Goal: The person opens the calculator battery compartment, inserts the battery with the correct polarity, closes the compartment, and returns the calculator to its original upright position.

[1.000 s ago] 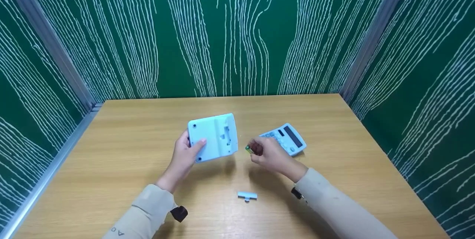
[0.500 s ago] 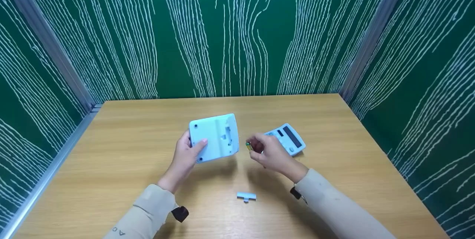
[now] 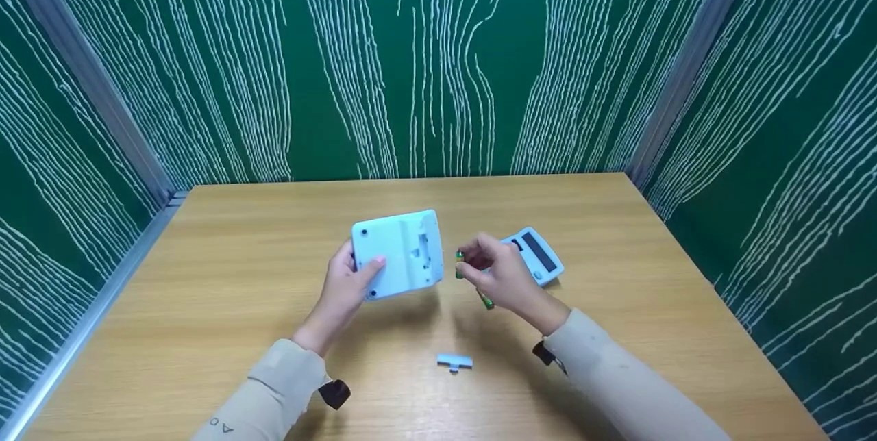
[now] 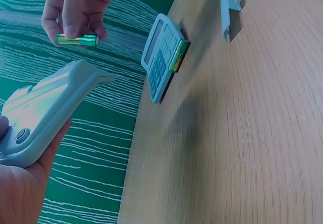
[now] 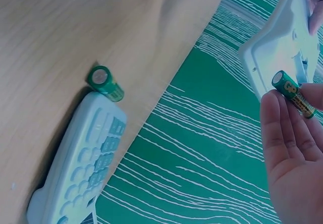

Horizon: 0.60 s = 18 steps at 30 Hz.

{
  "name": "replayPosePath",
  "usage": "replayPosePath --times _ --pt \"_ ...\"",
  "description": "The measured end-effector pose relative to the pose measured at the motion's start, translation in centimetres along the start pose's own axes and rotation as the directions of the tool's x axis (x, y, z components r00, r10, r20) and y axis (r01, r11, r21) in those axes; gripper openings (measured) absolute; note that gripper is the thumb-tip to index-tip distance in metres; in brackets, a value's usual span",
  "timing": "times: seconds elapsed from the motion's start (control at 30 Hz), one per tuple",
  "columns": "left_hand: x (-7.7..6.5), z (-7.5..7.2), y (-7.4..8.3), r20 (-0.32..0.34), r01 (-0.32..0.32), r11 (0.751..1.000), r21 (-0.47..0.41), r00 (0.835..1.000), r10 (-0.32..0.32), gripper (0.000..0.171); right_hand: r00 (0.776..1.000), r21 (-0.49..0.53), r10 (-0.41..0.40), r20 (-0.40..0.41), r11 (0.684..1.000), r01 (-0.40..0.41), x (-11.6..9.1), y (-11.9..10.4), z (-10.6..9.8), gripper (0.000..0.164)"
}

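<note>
Green walls (image 3: 438, 119) with wavy white lines, wood-look desk (image 3: 274, 222). Left hand (image 3: 342, 280) grips a light-blue calculator (image 3: 387, 249) above the desk: thumb across its back, other fingers mostly hidden. Back faces the head camera, uncovered battery slot (image 3: 422, 253) on the side toward the right hand (image 3: 503, 276). Right fingers pinch one green battery (image 5: 293, 94), near the calculator but apart from it. Second battery (image 3: 486, 300) is on the desk by the near end of a second calculator (image 3: 541, 254), face up, partly behind the right hand; can't tell if those two touch. Small blue cover (image 3: 455, 361) lies loose on the desk, nearer the person.

Step in hand looks like lining up the held battery with the slot. To do it well: keep the left grip firm, slot in plain sight, thumb clear of it. Check polarity first; any marks are too small to read, and which end is plus isn't clear. Turn the battery parallel to the slot, seat one end against its contact, then press the other down. Likely slips: going in crooked or reversed. Pinching near the middle leaves both ends free, should help.
</note>
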State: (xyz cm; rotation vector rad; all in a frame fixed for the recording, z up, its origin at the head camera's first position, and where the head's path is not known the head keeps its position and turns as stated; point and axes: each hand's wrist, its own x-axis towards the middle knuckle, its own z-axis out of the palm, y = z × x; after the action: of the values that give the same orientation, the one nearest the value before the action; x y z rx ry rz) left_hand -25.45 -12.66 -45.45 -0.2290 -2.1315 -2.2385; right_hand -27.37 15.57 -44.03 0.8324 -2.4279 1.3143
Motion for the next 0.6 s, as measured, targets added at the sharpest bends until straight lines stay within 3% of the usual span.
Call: replayPosePath --times 0.6 --pt "-0.15 0.53 0.18 0.01 0.013 1.0 -0.007 1.0 -0.013 0.052 0.996 0.154 0.016 -0.087 0.988 -0.003 0.37 -1.07 0.64 0.009"
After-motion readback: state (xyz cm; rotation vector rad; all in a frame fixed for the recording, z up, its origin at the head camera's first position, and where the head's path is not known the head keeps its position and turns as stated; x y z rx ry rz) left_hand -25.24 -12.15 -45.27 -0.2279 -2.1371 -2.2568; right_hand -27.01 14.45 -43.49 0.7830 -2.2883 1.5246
